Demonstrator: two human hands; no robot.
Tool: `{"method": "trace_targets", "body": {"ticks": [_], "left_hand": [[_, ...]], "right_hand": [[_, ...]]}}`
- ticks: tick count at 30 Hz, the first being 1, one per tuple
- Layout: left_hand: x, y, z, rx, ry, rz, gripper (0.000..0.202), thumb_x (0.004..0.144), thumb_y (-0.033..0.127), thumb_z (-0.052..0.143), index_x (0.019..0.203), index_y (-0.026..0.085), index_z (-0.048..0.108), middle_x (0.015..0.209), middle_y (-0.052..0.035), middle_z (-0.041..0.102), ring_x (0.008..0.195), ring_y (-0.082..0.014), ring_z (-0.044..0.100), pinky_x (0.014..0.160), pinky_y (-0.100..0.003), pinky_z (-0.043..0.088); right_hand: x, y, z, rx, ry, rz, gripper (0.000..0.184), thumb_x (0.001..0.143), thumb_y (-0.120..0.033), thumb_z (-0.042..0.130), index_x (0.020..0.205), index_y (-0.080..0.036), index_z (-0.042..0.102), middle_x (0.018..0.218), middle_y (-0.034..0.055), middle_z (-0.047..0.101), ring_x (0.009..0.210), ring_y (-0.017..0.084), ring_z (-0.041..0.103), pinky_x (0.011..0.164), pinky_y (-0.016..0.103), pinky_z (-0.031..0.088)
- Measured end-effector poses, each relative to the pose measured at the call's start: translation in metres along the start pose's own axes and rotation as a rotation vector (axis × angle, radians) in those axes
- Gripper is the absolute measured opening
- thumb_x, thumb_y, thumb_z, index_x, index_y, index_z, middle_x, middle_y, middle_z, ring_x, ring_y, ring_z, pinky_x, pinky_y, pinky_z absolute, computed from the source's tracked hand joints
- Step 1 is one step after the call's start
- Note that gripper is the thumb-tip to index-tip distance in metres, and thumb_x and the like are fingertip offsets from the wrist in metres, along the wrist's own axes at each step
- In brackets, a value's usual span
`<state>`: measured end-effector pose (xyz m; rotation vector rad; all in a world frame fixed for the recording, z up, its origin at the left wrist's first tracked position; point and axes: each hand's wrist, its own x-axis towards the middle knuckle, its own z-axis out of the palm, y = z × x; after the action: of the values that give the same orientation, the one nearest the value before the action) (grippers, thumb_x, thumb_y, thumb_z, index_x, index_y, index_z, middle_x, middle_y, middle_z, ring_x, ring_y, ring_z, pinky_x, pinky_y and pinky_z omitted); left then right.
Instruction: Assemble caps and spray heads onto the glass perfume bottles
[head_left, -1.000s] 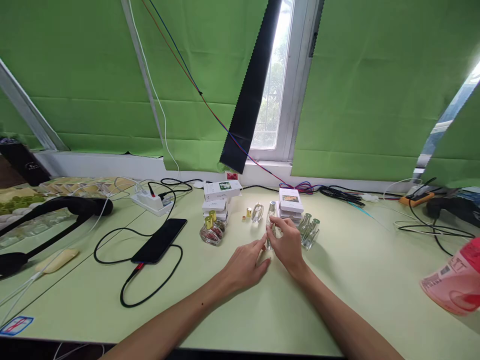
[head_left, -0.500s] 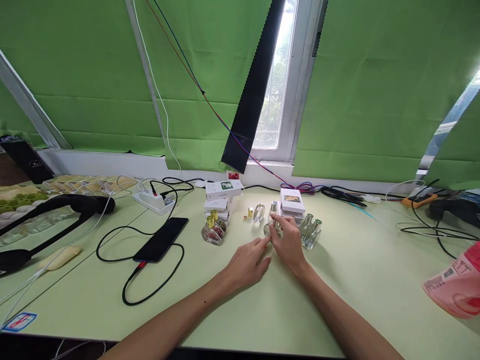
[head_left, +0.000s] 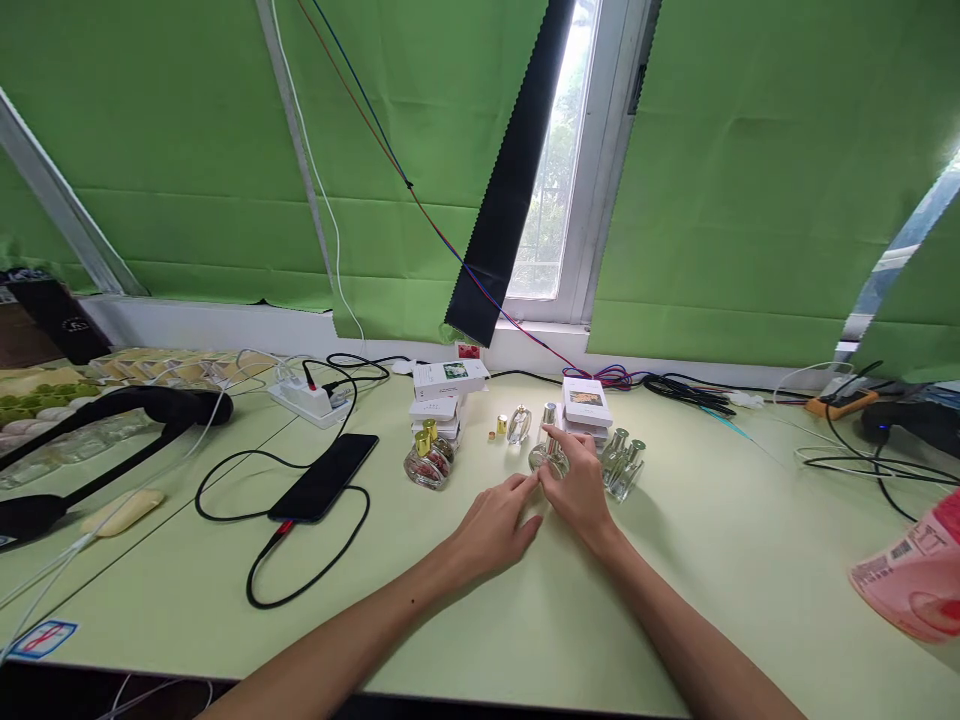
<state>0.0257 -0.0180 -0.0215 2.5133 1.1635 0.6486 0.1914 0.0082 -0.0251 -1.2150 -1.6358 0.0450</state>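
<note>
A clear rounded glass perfume bottle [head_left: 537, 457] with a silver cap [head_left: 549, 413] stands upright in the middle of the table. My right hand [head_left: 579, 490] is curled about its right side, index finger up by the neck and thumb low in front, hiding part of the glass. My left hand [head_left: 495, 525] lies low on the near left, fingers stretched, its fingertips meeting my right thumb by the bottle's base. Behind stand a clear oval bottle [head_left: 518, 425] without a cap and a gold cap [head_left: 502, 424]. Two slim glass bottles [head_left: 622, 468] stand right of my right hand.
Two gold-capped bottles [head_left: 429, 460] stand at left before stacked white boxes [head_left: 450, 378]; another box stack [head_left: 586, 402] is behind my right hand. A phone [head_left: 324, 478] with a cable, a power strip [head_left: 311, 402], black headphones [head_left: 150, 408] and a pink package [head_left: 915, 575] lie around.
Both hands and the bottles keep nearly the same places. The whole view has shifted very slightly.
</note>
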Motion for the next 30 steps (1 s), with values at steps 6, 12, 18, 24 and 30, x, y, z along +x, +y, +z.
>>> {"method": "trace_targets", "body": {"ticks": [6,12,18,24,30], "left_hand": [[0.001,-0.003,0.003,-0.010,0.032,-0.033,0.041,0.090,0.022,0.054,0.130,0.024,0.057,0.117,-0.0073,0.064,0.098,-0.0260,0.067,0.081,-0.036,0.052],[0.002,-0.004,0.003,0.001,0.025,-0.028,0.023,0.090,0.021,0.054,0.110,0.023,0.066,0.111,-0.0061,0.065,0.091,-0.0233,0.068,0.079,-0.034,0.051],[0.001,-0.003,0.003,0.008,0.032,-0.039,0.017,0.090,0.023,0.055,0.101,0.022,0.068,0.109,-0.0062,0.066,0.084,-0.0214,0.067,0.074,-0.033,0.051],[0.002,-0.004,0.004,0.028,0.042,-0.030,0.014,0.091,0.025,0.054,0.097,0.022,0.066,0.107,-0.0055,0.066,0.081,-0.0206,0.067,0.071,-0.031,0.050],[0.001,-0.004,0.004,0.033,0.045,-0.031,0.014,0.092,0.025,0.053,0.095,0.022,0.066,0.106,-0.0048,0.066,0.076,-0.0189,0.066,0.067,-0.030,0.048]], "right_hand": [[-0.001,0.003,0.002,-0.006,-0.041,-0.008,0.064,0.072,-0.008,0.053,0.135,-0.017,0.059,0.107,0.0093,0.069,0.107,0.029,0.056,0.092,0.042,0.051],[-0.002,0.005,0.003,-0.039,-0.070,-0.015,0.069,0.069,-0.007,0.052,0.137,-0.017,0.055,0.112,0.0109,0.066,0.107,0.030,0.053,0.092,0.045,0.051],[-0.003,0.008,0.004,-0.051,-0.060,-0.033,0.071,0.068,-0.007,0.050,0.138,-0.021,0.054,0.113,0.0104,0.066,0.107,0.030,0.055,0.089,0.046,0.051],[-0.003,0.011,0.004,-0.039,-0.076,-0.039,0.074,0.069,-0.006,0.049,0.141,-0.021,0.051,0.117,0.0105,0.065,0.110,0.030,0.054,0.093,0.047,0.050],[-0.004,0.007,0.003,-0.041,-0.077,-0.025,0.072,0.072,-0.006,0.046,0.142,-0.022,0.050,0.117,0.0105,0.064,0.110,0.030,0.054,0.092,0.046,0.051]]}}
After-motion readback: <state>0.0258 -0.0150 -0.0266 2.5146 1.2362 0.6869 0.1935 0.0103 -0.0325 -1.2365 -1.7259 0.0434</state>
